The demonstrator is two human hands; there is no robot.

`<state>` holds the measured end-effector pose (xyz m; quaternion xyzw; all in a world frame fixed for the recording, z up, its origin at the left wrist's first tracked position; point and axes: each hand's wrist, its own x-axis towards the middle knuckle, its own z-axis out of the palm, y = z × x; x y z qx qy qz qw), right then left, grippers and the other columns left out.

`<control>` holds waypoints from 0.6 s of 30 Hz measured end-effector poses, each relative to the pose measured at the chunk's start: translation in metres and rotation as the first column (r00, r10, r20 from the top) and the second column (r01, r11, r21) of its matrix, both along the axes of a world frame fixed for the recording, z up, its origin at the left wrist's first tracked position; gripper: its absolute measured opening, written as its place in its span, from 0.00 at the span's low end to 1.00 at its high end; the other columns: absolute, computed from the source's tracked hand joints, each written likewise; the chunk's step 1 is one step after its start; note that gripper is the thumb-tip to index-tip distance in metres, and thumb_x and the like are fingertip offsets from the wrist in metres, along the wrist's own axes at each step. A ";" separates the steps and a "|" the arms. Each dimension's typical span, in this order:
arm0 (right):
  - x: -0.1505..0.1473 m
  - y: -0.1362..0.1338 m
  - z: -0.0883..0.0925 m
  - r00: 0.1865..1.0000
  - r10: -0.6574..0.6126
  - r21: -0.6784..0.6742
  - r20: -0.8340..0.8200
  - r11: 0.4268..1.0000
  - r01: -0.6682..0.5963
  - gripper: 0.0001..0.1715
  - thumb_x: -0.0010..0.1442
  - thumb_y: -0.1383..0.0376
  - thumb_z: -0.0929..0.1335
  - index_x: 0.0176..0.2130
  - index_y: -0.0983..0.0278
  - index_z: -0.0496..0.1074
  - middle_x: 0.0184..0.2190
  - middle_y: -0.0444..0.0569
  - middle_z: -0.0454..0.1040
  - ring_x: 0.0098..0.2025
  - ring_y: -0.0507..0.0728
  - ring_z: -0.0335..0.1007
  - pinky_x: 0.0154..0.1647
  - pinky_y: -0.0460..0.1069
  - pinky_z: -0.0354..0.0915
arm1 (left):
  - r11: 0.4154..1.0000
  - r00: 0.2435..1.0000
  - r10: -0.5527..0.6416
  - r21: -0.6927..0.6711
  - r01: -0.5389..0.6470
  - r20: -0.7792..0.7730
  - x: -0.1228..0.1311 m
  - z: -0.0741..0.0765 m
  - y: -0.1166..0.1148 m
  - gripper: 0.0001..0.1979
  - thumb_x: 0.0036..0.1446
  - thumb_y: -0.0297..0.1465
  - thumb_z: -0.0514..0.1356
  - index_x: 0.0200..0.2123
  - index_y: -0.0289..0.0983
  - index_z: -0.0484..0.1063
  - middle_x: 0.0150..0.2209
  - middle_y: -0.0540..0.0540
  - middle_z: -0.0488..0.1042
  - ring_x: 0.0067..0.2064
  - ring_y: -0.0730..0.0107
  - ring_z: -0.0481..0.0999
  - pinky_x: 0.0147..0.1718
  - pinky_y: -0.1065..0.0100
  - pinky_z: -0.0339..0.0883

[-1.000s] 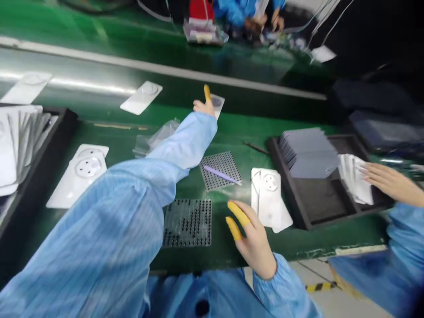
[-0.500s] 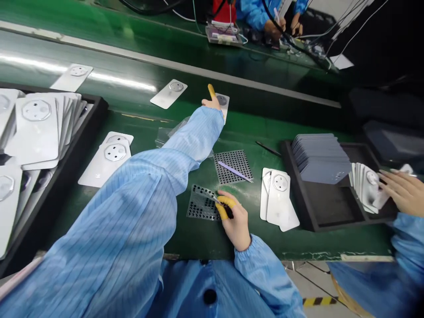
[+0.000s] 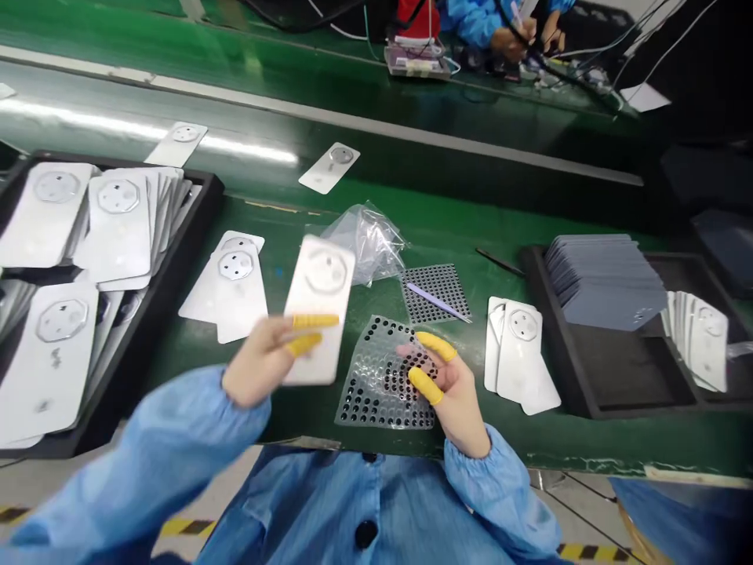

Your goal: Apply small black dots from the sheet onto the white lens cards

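My left hand (image 3: 264, 365), with yellow finger cots, grips a white plate with a round socket mark (image 3: 318, 302) and holds it tilted above the green bench. My right hand (image 3: 444, 384), also in yellow cots, lifts the edge of a clear sheet of black dots (image 3: 382, 377) between thumb and fingers. A second dotted sheet (image 3: 438, 290) lies just beyond with a purple tweezer (image 3: 432, 300) across it. Two white plates (image 3: 521, 353) lie stacked to the right of my right hand.
A black tray of white plates (image 3: 88, 235) stands at left, with more plates (image 3: 232, 282) beside it. A crumpled clear bag (image 3: 368, 239) lies ahead. A black tray (image 3: 588, 369) with grey plates (image 3: 605, 278) stands at right. Plates ride the conveyor (image 3: 329, 167). Another person's hands work at the far top (image 3: 523, 27).
My left arm has pulled back from the conveyor with a white plate in hand. My right hand has lifted the dotted sheet. The co-worker's hand at right has left the view.
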<state>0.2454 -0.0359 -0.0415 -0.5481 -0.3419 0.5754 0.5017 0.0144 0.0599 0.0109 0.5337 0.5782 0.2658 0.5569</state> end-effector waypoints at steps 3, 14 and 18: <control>-0.010 0.005 -0.007 0.997 0.045 0.021 0.063 0.999 -0.047 0.25 0.55 0.59 0.73 0.51 0.59 0.67 0.48 0.53 0.76 0.25 0.49 0.70 0.27 0.47 0.73 | 0.952 0.964 0.148 -0.296 -0.078 0.221 -0.010 -0.013 -0.063 0.16 0.50 0.40 0.67 0.39 0.36 0.82 0.30 0.43 0.82 0.28 0.63 0.79 0.25 0.68 0.72; -0.044 0.000 -0.004 0.675 -0.070 0.553 0.734 0.639 -0.535 0.19 0.60 0.77 0.65 0.51 0.68 0.69 0.43 0.58 0.74 0.46 0.59 0.70 0.44 0.56 0.73 | 0.986 0.980 0.068 -0.160 -0.038 0.185 0.005 -0.040 -0.075 0.10 0.46 0.33 0.68 0.32 0.34 0.83 0.30 0.42 0.83 0.29 0.61 0.82 0.26 0.70 0.76; -0.047 0.003 -0.004 0.561 -0.078 0.492 0.824 0.589 -0.641 0.11 0.63 0.75 0.62 0.42 0.72 0.72 0.40 0.58 0.75 0.43 0.57 0.70 0.41 0.50 0.73 | 0.969 0.990 -0.136 0.206 0.139 -0.027 -0.004 -0.047 -0.078 0.08 0.48 0.29 0.63 0.32 0.38 0.83 0.29 0.45 0.83 0.28 0.62 0.82 0.28 0.71 0.76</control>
